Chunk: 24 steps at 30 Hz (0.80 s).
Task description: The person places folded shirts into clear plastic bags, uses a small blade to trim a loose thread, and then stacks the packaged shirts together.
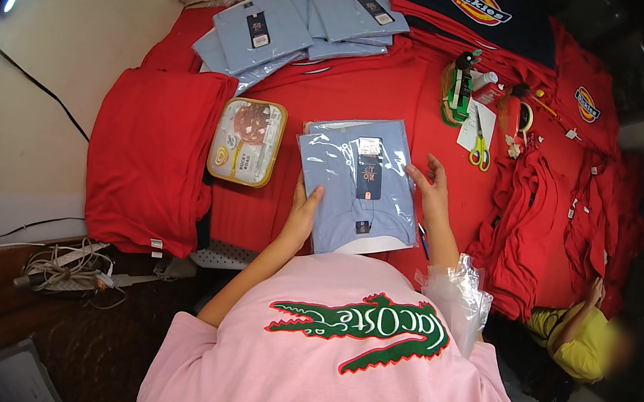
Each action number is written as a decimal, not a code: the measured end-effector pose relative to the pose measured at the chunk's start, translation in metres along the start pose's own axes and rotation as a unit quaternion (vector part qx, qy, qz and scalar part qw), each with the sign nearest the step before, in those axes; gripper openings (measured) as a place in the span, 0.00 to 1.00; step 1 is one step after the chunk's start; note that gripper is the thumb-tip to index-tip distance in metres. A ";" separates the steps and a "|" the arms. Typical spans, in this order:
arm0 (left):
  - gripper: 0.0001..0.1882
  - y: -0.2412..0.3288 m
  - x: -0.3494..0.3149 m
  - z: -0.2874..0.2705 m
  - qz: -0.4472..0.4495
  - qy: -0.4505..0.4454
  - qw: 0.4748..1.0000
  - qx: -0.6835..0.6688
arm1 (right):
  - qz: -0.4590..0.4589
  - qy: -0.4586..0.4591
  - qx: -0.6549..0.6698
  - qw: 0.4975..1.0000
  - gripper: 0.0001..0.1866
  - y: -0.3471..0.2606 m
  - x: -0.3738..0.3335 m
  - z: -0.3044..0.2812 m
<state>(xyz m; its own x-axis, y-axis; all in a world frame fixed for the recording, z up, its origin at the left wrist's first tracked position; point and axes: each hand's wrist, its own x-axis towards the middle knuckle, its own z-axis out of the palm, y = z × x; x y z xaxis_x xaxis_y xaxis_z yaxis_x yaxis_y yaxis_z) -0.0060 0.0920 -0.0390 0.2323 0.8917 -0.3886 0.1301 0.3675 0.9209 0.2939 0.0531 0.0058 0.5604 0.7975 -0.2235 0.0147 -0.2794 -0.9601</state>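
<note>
A folded light blue shirt in a clear plastic bag (pixel 331 190) lies in front of me, with a dark hang tag showing through the plastic. My left hand (pixel 305 209) grips its left edge, thumb on top and fingers underneath. Beside the right edge, my right hand (pixel 433 188) has its fingers apart; whether the fingertips touch the plastic I cannot tell. Several clear plastic bags (pixel 458 292) stick up near my right forearm. Farther back, a pile of bagged light blue shirts (pixel 266 28) lies on the red cloth.
A plastic tub (pixel 247 145) stands left of the bagged shirt, beside folded red garments (pixel 152 158). At right are a green tape dispenser (pixel 456 89), yellow-handled scissors (pixel 479 150) and crumpled red garments (pixel 522 224). A person in yellow (pixel 576 337) is at far right. Tangled cables (pixel 72 268) lie lower left.
</note>
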 end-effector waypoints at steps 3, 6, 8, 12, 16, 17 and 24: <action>0.51 0.054 0.003 -0.001 -0.019 0.020 0.987 -0.157 | 0.160 -0.082 0.099 0.979 0.49 -0.019 -0.002 0.005; 0.56 0.077 0.020 0.008 -0.017 -0.025 0.985 -0.168 | 0.246 -0.171 0.146 0.943 0.44 -0.012 -0.004 0.018; 0.59 0.051 0.039 0.009 0.009 0.018 0.998 -0.066 | 0.223 -0.225 0.124 0.940 0.42 -0.024 -0.016 0.026; 0.63 0.049 0.033 0.022 -0.032 0.068 0.996 0.041 | 0.240 -0.246 0.136 0.929 0.40 -0.008 -0.019 0.012; 0.66 0.050 0.048 0.019 -0.049 0.050 0.995 0.077 | 0.300 -0.242 0.133 0.913 0.39 -0.001 -0.006 0.008; 0.66 0.049 0.052 0.015 -0.052 0.049 0.995 0.075 | 0.296 -0.243 0.134 0.914 0.39 -0.004 -0.003 0.010; 0.67 0.086 0.062 0.003 0.053 0.023 0.966 0.251 | 0.238 -0.236 0.092 0.937 0.44 -0.002 0.004 0.000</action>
<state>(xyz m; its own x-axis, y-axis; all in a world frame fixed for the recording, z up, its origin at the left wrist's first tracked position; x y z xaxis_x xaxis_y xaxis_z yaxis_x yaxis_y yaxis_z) 0.0224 0.1783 0.0155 0.2283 0.9324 -0.2803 0.5616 0.1091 0.8202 0.2960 0.0569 0.0067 0.0366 0.7659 -0.6420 -0.3117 -0.6016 -0.7355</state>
